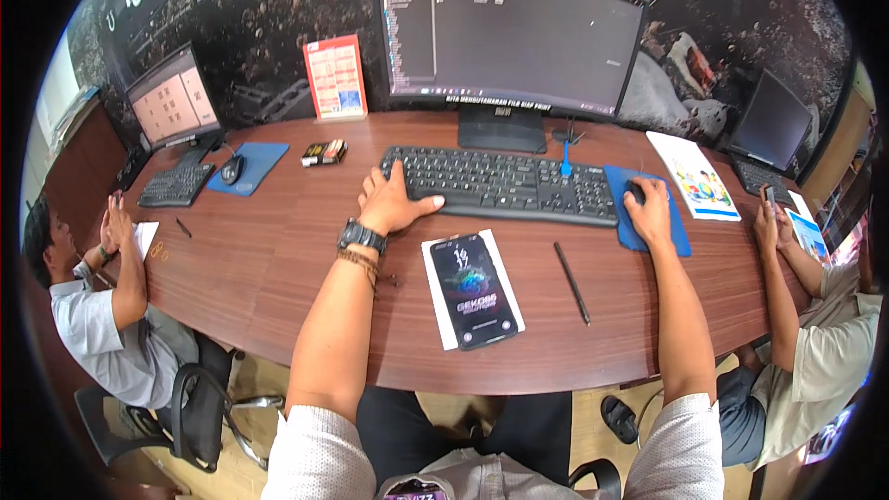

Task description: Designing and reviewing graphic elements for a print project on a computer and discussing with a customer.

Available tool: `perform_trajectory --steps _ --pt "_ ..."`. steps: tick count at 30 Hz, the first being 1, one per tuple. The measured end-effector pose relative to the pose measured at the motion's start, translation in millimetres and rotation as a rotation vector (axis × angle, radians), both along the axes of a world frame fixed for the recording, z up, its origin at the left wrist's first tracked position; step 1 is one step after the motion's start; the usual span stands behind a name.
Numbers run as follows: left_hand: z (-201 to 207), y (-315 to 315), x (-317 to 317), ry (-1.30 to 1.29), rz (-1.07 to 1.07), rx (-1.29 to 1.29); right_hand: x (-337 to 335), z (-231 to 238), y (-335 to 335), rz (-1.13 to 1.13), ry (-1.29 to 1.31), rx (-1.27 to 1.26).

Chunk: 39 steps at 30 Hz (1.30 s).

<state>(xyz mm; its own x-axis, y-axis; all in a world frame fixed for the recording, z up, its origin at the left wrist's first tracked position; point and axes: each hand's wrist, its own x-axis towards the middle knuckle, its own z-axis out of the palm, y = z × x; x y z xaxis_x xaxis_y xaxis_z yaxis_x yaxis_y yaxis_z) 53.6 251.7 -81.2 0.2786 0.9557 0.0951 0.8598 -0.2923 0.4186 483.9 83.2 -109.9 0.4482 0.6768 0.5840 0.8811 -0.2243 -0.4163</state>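
Observation:
My left hand rests at the left end of a black keyboard, fingers spread, thumb stretched along its front edge. A dark watch and beaded bracelets circle that wrist. On a blue mouse pad to the right, my right hand is curled over a black computer mouse, mostly hidden by the fingers. Beyond the keyboard stands a wide monitor showing a dark file window. Between my forearms lies a smartphone with its screen lit, on a white sheet. A black pen lies to its right.
Left on the wooden desk are a second monitor, keyboard and mouse. A red-edged calendar and small box stand nearby. A booklet and laptop are right. People sit at both sides.

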Motion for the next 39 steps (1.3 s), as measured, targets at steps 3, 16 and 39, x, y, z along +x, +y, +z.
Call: perform_trajectory --steps 3,16,39 --pt "3.1 1.2 3.8 0.004 -0.013 0.006 5.9 2.5 -2.1 0.017 -0.010 0.000" --pt "0.0 3.0 0.6 0.025 -0.018 -0.025 -0.7 3.0 -0.9 0.012 -0.014 -0.026" --pt "0.5 2.2 2.1 0.024 -0.020 -0.024 3.6 0.9 -0.2 -0.009 0.006 -0.039"
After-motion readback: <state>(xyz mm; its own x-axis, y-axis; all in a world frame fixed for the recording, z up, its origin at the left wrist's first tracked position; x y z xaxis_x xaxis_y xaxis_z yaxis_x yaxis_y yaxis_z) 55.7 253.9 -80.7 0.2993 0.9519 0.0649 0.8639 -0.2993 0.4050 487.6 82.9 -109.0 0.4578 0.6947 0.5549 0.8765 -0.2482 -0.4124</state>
